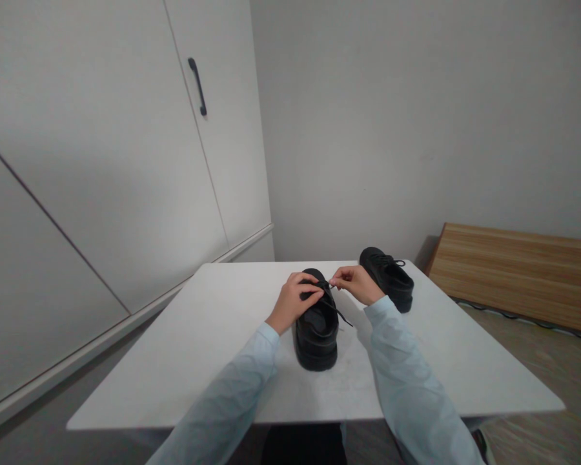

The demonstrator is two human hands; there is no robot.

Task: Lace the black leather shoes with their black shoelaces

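Observation:
A black lace-up shoe (318, 339) stands on the white table, its heel towards me and its toe pointing away. My left hand (297, 296) rests over the left side of its lacing, thumb and fingers closed around part of the shoelace. On the right, my right hand (356, 282) pinches a strand of the black shoelace (343, 316) between thumb and forefinger, close to the eyelets. One loose lace end trails over the right side of the shoe opening. Both hands partly hide the tongue and lacing.
A second black shoe (390, 278) with its lace tied stands at the table's far right, beyond my right wrist. The white table (213, 349) ends near a white cabinet (101, 161) on the left. A wood-grain board (518, 274) is beyond the right edge.

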